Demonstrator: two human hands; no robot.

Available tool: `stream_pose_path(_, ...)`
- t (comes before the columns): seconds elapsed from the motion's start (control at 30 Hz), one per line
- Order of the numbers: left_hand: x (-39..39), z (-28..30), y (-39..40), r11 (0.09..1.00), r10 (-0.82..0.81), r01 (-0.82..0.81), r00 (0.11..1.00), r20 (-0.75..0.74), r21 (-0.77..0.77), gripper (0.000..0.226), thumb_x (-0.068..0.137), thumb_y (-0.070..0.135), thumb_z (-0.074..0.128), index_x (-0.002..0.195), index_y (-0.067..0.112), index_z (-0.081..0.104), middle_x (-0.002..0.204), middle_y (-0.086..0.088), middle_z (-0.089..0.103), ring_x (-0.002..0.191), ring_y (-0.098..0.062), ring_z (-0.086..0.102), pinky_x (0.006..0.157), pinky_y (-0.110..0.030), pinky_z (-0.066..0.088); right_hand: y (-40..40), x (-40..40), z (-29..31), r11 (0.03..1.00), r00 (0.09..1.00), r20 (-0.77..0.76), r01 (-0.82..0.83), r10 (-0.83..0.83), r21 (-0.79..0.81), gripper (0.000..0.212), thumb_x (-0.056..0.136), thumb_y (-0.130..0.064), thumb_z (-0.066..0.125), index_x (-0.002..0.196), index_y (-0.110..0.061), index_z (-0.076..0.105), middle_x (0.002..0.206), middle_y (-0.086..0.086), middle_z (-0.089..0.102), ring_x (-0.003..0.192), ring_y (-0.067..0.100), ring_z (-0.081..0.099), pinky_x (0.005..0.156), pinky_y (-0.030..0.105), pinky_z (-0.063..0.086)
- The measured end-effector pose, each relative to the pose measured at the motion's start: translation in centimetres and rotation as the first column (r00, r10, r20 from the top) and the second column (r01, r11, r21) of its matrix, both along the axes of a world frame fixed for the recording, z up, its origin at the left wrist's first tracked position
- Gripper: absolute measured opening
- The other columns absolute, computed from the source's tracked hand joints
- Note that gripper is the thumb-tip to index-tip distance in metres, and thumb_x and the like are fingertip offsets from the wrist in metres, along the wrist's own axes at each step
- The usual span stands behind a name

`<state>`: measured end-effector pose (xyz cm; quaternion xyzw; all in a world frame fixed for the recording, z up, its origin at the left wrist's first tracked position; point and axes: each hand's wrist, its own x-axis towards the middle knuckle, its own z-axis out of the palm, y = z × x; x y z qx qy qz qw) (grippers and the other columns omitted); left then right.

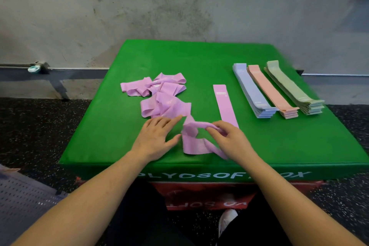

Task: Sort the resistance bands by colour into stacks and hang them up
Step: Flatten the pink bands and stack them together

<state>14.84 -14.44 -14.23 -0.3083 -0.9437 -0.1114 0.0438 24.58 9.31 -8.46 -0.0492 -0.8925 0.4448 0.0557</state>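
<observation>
From the head view I look down on a green padded plyo box serving as my tabletop, stacked on a red box below it. My left hand lies flat on the green surface with fingers straight and spread, its grip released, fingertips just beside a crumpled pink elastic resistance band. My right hand pinches the upper fold of that same band between curled fingers and thumb, lifting part of it while the rest trails on the surface near the front edge. Behind my left hand sits a loose heap of tangled pink bands, unsorted, near the middle of the box. Just to the right of my right hand a single flat pink band lies straight, its near end partly hidden by my fingers. Farther right three neat stacks lie side by side, angled alike: a lavender-blue stack, a peach-pink stack and a pale green stack. Behind the box rises a grey concrete wall, and the floor is dark speckled rubber.
</observation>
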Motion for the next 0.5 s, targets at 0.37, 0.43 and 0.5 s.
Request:
stream_pose_path(0.37,0.0,-0.3,-0.1,0.993,-0.034,0.038,0.998,-0.044,0.109,0.057,0.098,0.057,0.025,0.145,0.03,0.046,0.142,0.005,0.049,0.135,-0.016,0.039,0.12,-0.041,0.02,-0.2,0.9,2.6,0.471,0.978,0.185,0.206,-0.092,-0.858,0.027,0.099,-0.024,0.049,0.113,-0.006,0.062,0.111,0.011,0.073,0.094,0.03,0.072,0.085,0.045,0.057)
stream_pose_path(0.43,0.3,0.1,0.2,0.967,-0.017,0.017,1.0,-0.003,0.255,0.056,0.096,0.055,0.03,0.14,0.028,0.051,0.141,0.005,0.051,0.135,-0.015,0.04,0.119,-0.042,0.024,-0.3,1.1,3.1,0.512,0.984,0.163,0.177,-0.073,-0.841,0.024,0.1,-0.022,0.047,0.11,-0.005,0.06,0.104,0.009,0.072,0.082,0.024,0.069,0.075,0.038,0.056)
stream_pose_path(0.5,1.2,1.1,1.2,0.903,-0.012,-0.035,0.994,0.107,0.428,0.057,0.093,0.057,0.035,0.14,0.029,0.05,0.145,0.007,0.048,0.136,-0.008,0.037,0.118,-0.039,0.026,-0.4,1.4,3.6,0.585,0.989,0.138,0.14,-0.048,-0.799,0.016,0.099,-0.019,0.047,0.107,-0.007,0.054,0.097,0.007,0.065,0.069,0.017,0.061,0.065,0.033,0.048)
